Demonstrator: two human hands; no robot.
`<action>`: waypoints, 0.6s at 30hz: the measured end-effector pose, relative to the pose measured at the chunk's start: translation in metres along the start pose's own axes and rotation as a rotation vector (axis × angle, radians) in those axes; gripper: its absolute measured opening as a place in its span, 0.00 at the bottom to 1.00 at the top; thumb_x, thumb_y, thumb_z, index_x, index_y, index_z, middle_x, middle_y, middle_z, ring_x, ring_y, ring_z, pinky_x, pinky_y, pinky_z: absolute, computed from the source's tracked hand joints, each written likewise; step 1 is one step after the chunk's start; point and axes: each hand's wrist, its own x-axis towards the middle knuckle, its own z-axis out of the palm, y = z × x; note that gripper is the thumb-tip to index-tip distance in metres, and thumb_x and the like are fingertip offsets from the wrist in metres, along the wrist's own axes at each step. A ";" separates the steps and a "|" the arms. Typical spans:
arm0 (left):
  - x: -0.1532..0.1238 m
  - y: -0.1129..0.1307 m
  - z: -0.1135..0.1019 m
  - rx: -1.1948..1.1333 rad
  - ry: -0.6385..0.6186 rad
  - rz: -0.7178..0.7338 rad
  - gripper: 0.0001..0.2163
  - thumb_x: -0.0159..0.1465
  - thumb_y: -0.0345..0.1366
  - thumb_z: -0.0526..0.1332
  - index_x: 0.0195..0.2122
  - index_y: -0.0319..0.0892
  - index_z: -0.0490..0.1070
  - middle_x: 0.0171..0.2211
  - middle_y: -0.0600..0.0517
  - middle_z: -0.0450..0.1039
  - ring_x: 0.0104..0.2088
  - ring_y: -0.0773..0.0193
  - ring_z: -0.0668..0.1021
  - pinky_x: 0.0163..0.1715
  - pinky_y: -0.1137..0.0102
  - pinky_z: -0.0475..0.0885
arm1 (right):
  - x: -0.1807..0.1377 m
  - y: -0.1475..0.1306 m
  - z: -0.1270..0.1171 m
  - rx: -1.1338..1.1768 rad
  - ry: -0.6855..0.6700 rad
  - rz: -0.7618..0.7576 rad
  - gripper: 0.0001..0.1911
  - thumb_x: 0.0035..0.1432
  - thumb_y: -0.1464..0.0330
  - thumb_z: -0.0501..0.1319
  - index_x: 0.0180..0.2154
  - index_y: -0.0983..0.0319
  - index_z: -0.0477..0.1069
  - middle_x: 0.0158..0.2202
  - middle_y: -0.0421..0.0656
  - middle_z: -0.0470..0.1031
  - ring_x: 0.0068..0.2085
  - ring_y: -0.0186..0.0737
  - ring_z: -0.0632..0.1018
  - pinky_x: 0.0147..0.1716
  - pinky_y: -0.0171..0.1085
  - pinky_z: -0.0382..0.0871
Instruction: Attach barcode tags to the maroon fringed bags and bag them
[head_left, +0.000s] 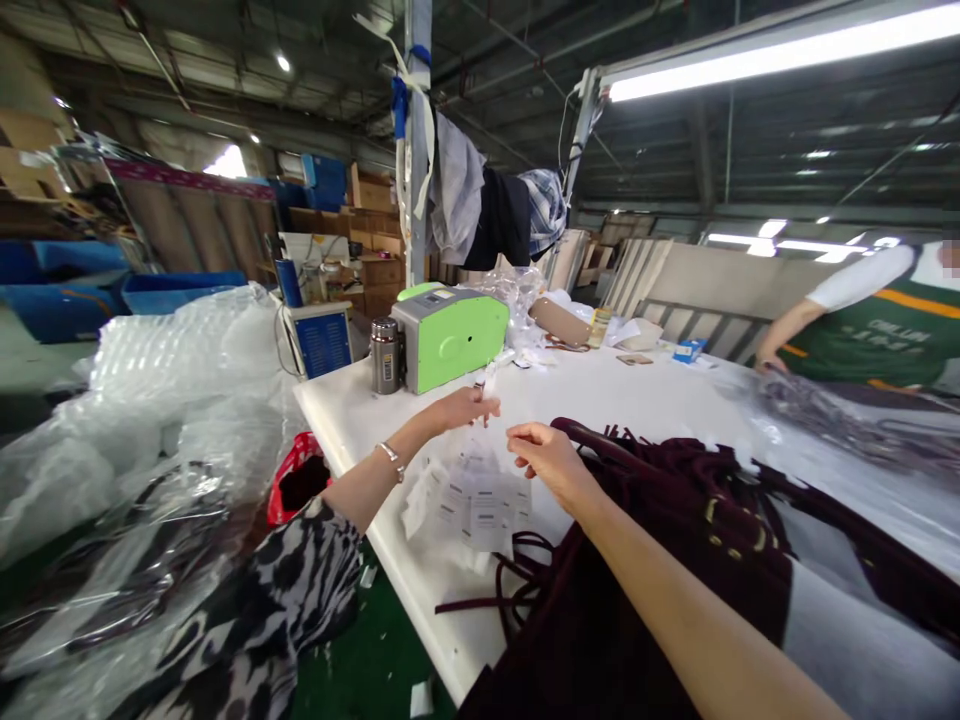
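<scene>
My left hand [466, 406] is closed in a pinch above the table, near the front of a green and grey machine [461, 342]. A small whitish bit shows at its fingertips, too blurred to name. My right hand [551, 460] is a little to the right, thumb and fingers pinched together; what they hold, if anything, is hidden. Below both hands lies a heap of clear packets with printed white labels [484, 510]. Dark maroon fringed bags [675, 500] with straps lie beside and under my right forearm.
A steel thermos [385, 356] stands by the machine on the white table [360, 420]. Bubble wrap and plastic film [180, 370] pile up at left, near a red bag [298, 478]. Across the table a co-worker in a green apron [877, 325] handles plastic-wrapped goods [832, 420].
</scene>
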 end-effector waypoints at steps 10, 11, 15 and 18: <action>0.017 -0.014 0.026 -0.079 0.015 0.075 0.26 0.57 0.58 0.61 0.38 0.38 0.79 0.23 0.55 0.66 0.24 0.69 0.68 0.26 0.73 0.64 | 0.025 0.030 0.006 -0.227 0.075 -0.099 0.19 0.49 0.58 0.64 0.39 0.63 0.79 0.35 0.46 0.80 0.34 0.41 0.78 0.30 0.34 0.68; 0.015 -0.012 0.027 -0.096 0.002 0.089 0.25 0.57 0.58 0.61 0.38 0.38 0.79 0.23 0.55 0.67 0.25 0.69 0.68 0.26 0.73 0.65 | 0.026 0.030 0.006 -0.256 0.060 -0.103 0.17 0.49 0.59 0.63 0.37 0.63 0.79 0.32 0.44 0.80 0.33 0.40 0.77 0.30 0.34 0.67; 0.010 -0.010 0.030 -0.132 -0.008 0.100 0.24 0.56 0.57 0.62 0.36 0.37 0.79 0.23 0.55 0.66 0.24 0.70 0.67 0.25 0.74 0.62 | 0.022 0.027 0.007 -0.340 0.045 -0.109 0.12 0.49 0.62 0.62 0.30 0.61 0.79 0.26 0.41 0.78 0.30 0.39 0.76 0.30 0.35 0.64; 0.008 -0.010 0.036 -0.151 0.022 0.094 0.25 0.56 0.58 0.61 0.35 0.36 0.78 0.22 0.56 0.65 0.23 0.70 0.65 0.24 0.74 0.60 | 0.020 0.024 0.008 -0.371 0.044 -0.123 0.15 0.50 0.56 0.63 0.30 0.61 0.79 0.26 0.40 0.79 0.30 0.39 0.76 0.31 0.35 0.63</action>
